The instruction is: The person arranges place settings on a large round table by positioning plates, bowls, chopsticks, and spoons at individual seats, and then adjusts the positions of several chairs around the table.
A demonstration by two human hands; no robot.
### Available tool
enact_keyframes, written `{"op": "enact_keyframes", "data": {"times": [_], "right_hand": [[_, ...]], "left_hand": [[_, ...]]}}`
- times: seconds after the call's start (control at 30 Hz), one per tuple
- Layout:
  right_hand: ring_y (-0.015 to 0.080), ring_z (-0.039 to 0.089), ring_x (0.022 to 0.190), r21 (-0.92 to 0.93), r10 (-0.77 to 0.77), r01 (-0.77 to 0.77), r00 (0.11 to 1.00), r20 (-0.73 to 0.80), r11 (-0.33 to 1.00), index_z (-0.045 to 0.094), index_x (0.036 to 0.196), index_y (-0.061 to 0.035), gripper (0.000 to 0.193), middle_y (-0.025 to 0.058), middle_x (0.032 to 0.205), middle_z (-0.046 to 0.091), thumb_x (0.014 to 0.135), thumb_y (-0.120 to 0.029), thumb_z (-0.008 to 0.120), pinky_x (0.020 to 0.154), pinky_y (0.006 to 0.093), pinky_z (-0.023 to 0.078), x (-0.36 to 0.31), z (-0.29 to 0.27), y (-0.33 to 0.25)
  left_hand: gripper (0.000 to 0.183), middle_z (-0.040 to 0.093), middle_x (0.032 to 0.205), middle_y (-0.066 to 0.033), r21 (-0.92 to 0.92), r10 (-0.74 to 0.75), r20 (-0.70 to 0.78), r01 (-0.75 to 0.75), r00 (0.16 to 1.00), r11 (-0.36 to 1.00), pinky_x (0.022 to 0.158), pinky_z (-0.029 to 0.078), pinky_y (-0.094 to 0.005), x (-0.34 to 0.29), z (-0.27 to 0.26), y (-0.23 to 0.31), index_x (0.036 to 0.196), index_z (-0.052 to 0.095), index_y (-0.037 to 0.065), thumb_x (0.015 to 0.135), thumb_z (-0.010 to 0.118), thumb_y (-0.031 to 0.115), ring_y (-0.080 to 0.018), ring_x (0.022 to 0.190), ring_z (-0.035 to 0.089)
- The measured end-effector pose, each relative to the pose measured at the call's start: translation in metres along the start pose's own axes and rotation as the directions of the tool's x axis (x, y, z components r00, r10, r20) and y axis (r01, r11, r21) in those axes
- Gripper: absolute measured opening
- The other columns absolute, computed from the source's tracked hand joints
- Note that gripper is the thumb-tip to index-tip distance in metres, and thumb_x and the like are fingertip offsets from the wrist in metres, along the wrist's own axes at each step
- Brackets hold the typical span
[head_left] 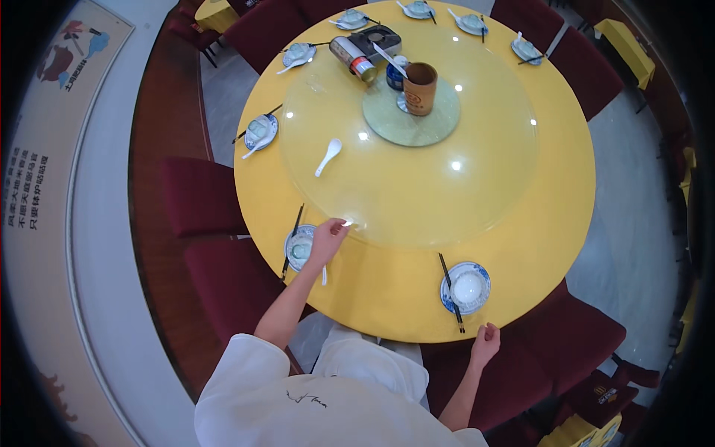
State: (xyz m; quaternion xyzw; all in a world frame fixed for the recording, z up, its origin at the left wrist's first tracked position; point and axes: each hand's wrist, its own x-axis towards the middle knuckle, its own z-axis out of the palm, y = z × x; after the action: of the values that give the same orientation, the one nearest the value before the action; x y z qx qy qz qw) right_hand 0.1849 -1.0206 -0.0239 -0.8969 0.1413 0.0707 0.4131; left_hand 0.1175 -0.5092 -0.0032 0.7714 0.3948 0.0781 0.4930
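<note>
Tbl [402,298]: white pc [348,223] in L fingers [339,226]

You are in what looks like a restaurant dining room: the large round table [391,302] before you has a yellow cloth [555,238] and a glass turntable [417,194], matching place settings [468,287] and dark red chairs [203,197] ring it, and more yellow-covered tables [624,56] stand farther off.

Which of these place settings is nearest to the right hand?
The lowest in the picture: a blue-rimmed plate with a white bowl, black chopsticks along its left. The others lie farther from the right hand.
</note>
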Motion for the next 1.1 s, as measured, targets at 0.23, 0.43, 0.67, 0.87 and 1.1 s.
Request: {"op": "enact_keyframes", "data": {"times": [0.23, 0.43, 0.67, 0.87, 1.1], "right_hand": [[0.0120, 0.062, 0.077, 0.205, -0.114, 0.082, 0.982, 0.150, 0.975, 0.065, 0.099, 0.0016, 0.011, 0.0051, 0.086, 0.066, 0.091, -0.006, 0.066, 0.071, 0.0258, 0.050, -0.019, 0.065, -0.075], [0.0084, 0.061, 0.069, 0.213, -0.105, 0.037, 0.942, 0.318, 0.976, 0.067, 0.096, 0.0015, 0.009, 0.0021, 0.077, 0.065, 0.092, -0.007, 0.065, 0.066, 0.0230, 0.049, -0.082, 0.131, -0.119], [0.0113, 0.065, 0.069, 0.233, 0.042, -0.160, 0.896, 0.442, 0.959, 0.066, 0.097, 0.0021, 0.010, 0.0051, 0.080, 0.068, 0.091, -0.005, 0.065, 0.065, 0.0245, 0.053, -0.133, 0.187, -0.132], [0.0122, 0.066, 0.071, 0.233, 0.107, -0.231, 0.889, 0.445, 0.945, 0.066, 0.099, 0.0036, 0.012, 0.0063, 0.081, 0.068, 0.091, -0.005, 0.065, 0.066, 0.0249, 0.054, -0.135, 0.211, -0.150], [0.0134, 0.066, 0.072, 0.332, 0.071, -0.228, 0.903, 0.424, 0.915, 0.065, 0.099, 0.0034, 0.011, 0.0067, 0.082, 0.068, 0.092, -0.005, 0.065, 0.068, 0.0273, 0.056, -0.122, 0.217, -0.151]], "left_hand": [[0.039, 0.068, 0.098, -0.0146, 0.258, 0.210, -0.157, -0.165, 0.965, 0.952, 0.075, 0.053, -0.0351, 0.132, -0.049, -0.031, 0.113, 0.066, 0.000, 0.081, 0.076, 0.021, -0.0236, 0.083, 0.065], [0.056, 0.059, 0.113, -0.0217, 0.345, 0.319, -0.235, -0.228, 0.918, 0.911, 0.097, 0.044, -0.0453, 0.290, -0.099, -0.013, 0.127, 0.056, 0.005, 0.078, 0.077, 0.023, -0.0377, 0.110, 0.054], [0.075, 0.047, 0.135, -0.0227, 0.425, 0.368, -0.242, -0.243, 0.898, 0.872, 0.104, 0.042, -0.0468, 0.427, -0.124, 0.060, 0.140, 0.043, 0.008, 0.076, 0.079, 0.023, -0.0406, 0.123, 0.046], [0.084, 0.041, 0.141, -0.0236, 0.576, 0.341, -0.182, -0.182, 0.922, 0.797, 0.108, 0.040, -0.0495, 0.482, -0.113, 0.079, 0.146, 0.037, 0.010, 0.075, 0.080, 0.025, -0.0436, 0.128, 0.043], [0.057, 0.055, 0.124, -0.0193, 0.582, 0.350, -0.080, -0.242, 0.933, 0.776, 0.098, 0.048, -0.0444, 0.479, -0.125, 0.063, 0.131, 0.055, 0.006, 0.079, 0.075, 0.019, -0.0342, 0.113, 0.058]]}}
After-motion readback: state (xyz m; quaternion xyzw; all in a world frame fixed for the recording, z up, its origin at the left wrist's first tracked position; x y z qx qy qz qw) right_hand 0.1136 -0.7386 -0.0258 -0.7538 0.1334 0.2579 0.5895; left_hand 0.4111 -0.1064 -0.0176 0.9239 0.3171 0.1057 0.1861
